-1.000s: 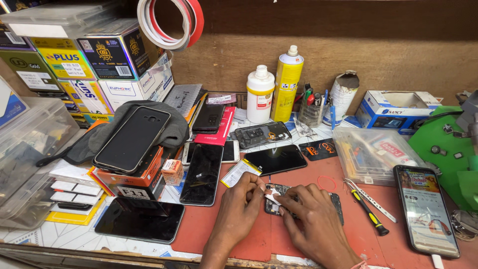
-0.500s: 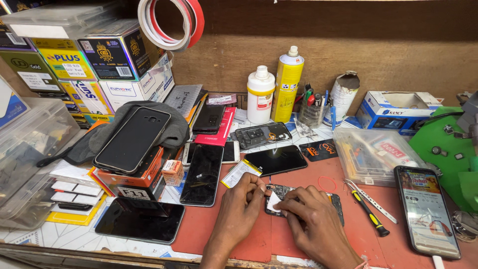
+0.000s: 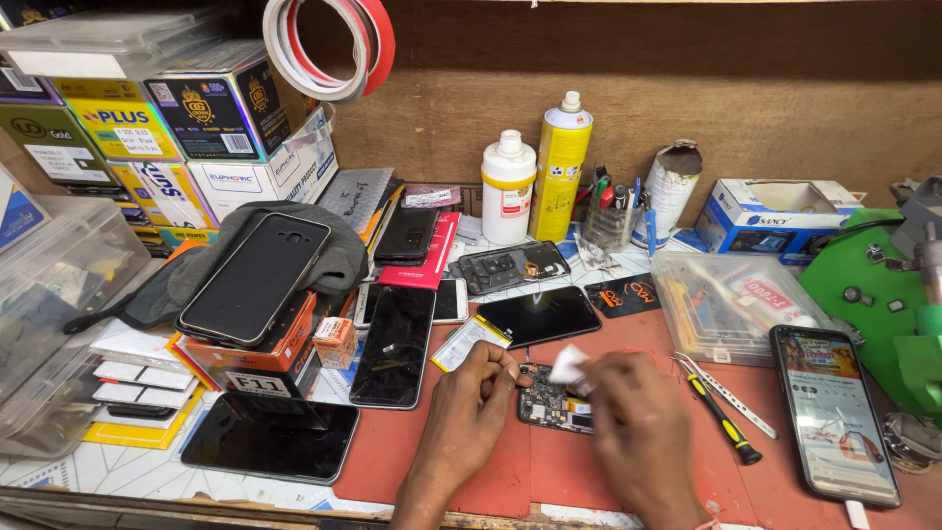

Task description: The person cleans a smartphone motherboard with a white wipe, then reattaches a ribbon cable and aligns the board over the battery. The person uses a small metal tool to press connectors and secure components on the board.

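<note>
The opened phone [image 3: 548,404] lies on the red mat [image 3: 491,471], between both hands. Left hand [image 3: 469,415]: fingers curled, tips pressing its left edge. Right hand [image 3: 638,432]: pinching a white scrap [image 3: 568,364] above it. A yellow-handled screwdriver [image 3: 721,420] lies just right; a dark phone [image 3: 539,315] sits behind.

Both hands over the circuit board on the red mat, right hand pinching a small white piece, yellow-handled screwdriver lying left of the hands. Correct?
Not quite. In the head view the yellow-handled screwdriver lies to the right of the hands, beside the lit phone. The rest holds: left hand and right hand over the circuit board on the red mat, white piece pinched.
</note>
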